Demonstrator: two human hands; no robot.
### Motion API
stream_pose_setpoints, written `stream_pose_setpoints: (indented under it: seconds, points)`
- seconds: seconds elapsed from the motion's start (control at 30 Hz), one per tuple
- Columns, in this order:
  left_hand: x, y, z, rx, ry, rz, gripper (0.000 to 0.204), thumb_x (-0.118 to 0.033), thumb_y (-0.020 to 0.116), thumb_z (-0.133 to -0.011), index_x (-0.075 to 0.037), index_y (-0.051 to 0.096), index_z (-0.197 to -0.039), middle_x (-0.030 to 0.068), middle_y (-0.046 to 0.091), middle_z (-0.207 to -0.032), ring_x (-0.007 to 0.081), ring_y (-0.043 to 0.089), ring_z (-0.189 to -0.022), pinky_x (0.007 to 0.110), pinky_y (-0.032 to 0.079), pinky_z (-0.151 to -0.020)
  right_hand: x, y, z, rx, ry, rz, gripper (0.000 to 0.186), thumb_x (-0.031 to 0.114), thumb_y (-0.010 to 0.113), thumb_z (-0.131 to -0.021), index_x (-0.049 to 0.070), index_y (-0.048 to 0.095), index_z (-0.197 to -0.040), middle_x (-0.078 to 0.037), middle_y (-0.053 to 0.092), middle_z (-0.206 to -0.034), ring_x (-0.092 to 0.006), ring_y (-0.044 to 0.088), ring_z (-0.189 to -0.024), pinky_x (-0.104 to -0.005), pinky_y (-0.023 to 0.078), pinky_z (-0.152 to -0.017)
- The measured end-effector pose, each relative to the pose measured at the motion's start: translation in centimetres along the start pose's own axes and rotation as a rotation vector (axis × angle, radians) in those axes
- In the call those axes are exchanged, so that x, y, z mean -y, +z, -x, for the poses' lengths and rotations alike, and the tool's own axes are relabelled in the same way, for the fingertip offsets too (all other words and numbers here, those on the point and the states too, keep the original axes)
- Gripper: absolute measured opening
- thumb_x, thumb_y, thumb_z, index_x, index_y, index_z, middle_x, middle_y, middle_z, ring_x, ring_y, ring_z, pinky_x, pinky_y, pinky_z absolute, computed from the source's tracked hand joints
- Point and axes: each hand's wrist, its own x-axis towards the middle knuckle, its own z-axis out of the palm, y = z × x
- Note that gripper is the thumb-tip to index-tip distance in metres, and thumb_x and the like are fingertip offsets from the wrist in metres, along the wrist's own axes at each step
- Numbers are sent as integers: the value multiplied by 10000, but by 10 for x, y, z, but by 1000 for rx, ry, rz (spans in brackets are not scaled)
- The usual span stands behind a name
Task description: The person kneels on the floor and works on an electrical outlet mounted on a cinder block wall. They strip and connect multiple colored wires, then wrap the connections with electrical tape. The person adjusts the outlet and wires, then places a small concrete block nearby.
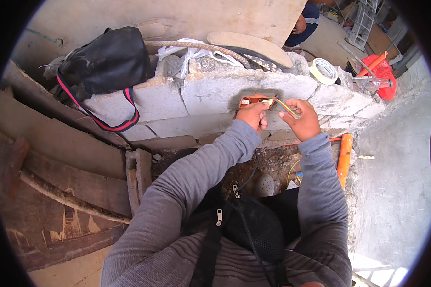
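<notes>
Single head view, fisheye, looking steeply down from above. Faces block wall (210,91) across upper frame, close range. Forearms entering from lower edge, hands near centre. Dark rim bending edges.

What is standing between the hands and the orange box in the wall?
Nothing visible. The left hand already rests at the orange box set in the block wall. The right hand pinches the coloured wires coming out of it, with no object in between.
</notes>
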Motion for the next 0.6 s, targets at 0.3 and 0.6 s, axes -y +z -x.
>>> stream_pose_setpoints:
  seconds: [0.3, 0.6]
  points:
    - [23, -14, 42, 415, 147, -1333, 221, -201, 711, -946, 16, 690, -911, 69, 721, -789, 125, 697, -678, 265, 537, -599, 5, -16, 1, 127, 93, -101, 276, 213, 790, -868, 8, 712, -1036, -103, 724, -935, -168, 654, -783, -351, 527, -714]
    - [13, -15, 34, 467, -34, -728, 174, -176, 609, -1020, -26, 692, -1053, 87, 738, -910, 153, 717, -733, 266, 546, -604, 49, -38, 21, 221, -187, 59, 198, 202, 734, -866, 45, 738, -985, -144, 721, -879, -310, 688, -759, -412, 519, -664]
